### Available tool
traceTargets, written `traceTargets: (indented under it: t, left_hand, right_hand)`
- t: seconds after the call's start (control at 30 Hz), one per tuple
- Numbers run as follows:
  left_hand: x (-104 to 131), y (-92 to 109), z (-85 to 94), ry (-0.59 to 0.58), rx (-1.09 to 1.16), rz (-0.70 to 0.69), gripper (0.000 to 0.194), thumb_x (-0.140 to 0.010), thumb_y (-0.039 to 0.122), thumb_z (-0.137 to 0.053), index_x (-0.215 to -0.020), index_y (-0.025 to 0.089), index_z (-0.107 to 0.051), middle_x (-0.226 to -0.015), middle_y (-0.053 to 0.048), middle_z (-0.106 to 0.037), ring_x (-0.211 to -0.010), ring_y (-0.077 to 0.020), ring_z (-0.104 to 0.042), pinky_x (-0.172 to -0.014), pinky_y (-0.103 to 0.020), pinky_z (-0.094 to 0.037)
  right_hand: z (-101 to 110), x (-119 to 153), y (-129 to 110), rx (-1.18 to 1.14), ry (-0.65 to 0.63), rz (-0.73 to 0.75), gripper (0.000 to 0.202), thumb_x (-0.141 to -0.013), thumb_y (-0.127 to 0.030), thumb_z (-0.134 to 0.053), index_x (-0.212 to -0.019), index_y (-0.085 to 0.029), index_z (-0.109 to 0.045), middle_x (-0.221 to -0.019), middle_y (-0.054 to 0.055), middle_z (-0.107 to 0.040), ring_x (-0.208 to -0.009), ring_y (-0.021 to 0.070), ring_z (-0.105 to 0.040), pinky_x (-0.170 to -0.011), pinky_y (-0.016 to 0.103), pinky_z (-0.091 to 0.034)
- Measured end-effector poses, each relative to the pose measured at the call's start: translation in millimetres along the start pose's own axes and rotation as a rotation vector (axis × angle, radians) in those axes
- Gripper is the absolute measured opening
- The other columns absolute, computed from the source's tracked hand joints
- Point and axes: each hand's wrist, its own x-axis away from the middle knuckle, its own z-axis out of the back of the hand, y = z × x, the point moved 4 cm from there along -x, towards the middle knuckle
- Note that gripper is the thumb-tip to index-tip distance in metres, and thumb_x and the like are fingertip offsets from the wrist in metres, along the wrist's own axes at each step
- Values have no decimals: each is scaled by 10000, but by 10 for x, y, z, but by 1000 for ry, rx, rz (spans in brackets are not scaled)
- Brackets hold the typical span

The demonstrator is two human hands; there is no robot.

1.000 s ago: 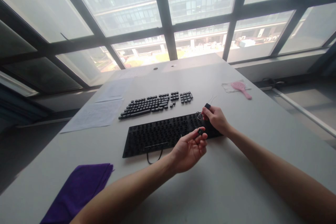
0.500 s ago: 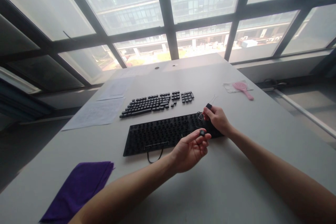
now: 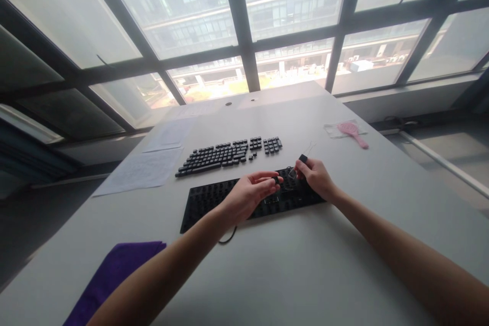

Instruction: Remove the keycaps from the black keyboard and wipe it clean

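My left hand [image 3: 250, 193] is over the middle of a black keyboard base [image 3: 208, 198], its fingertips pinching a small black keycap [image 3: 276, 180]. At the base's right part, my right hand [image 3: 315, 175] grips a wire tool with a black handle [image 3: 303, 158]; thin wires stick out at both ends. Beyond the base, rows of loose black keycaps [image 3: 214, 157] lie on the table in a keyboard layout. My left hand and forearm hide part of the base.
The white table [image 3: 290, 265] reaches to the windows. Paper sheets [image 3: 141, 170] lie at the left, a purple cloth [image 3: 114, 275] at the near left. A pink brush [image 3: 353, 133] rests on a clear bag at the right. A cable loops below the base.
My left hand has moved left and away from me, turning palm down over the base with the keycap. My right hand has barely moved and still holds the tool.
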Motion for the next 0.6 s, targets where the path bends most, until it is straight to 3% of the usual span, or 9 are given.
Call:
traceTargets:
  t: [0.13,0.27,0.43,0.6]
  left_hand:
    - [-176,200,397,106,-277,-174,381,-713,309,-843,-1019,141,-688,-1025,-110,-750,-921,-207,-708,-924,-353,-515]
    - [-310,276,634,170,-493,-281,334,-712,330,-822,-935,147,-655,-1018,-114,-750,-895,-228,-720,-898,-400,-537]
    - [-466,278,743,184,-618,-398,276,-728,318,-791,-879,156,-626,-976,-102,-752,-915,-220,-716,-875,-378,-553]
    - [-615,272,764,186,-778,-414,223,-747,292,-751,-915,159,-686,-910,-71,-749,-848,-203,-717,-816,-327,-571]
  right_hand:
    - [-17,-8,10,-24,-9,-4,363,-884,-467,-574,-689,-166,-626,-581,21,-614,-556,178,-586,-566,293,-440]
    - [-19,-3,24,-29,-15,-4,361,-887,-466,-574,-697,-164,-628,-585,20,-612,-555,175,-583,-563,290,-438]
    - [-14,4,21,-12,-17,10,365,-894,-466,-567,-692,-167,-625,-586,17,-611,-560,171,-580,-566,287,-437]
    - [-17,1,-3,1,-13,10,372,-891,-469,-566,-687,-165,-629,-580,18,-607,-552,170,-570,-564,289,-432]
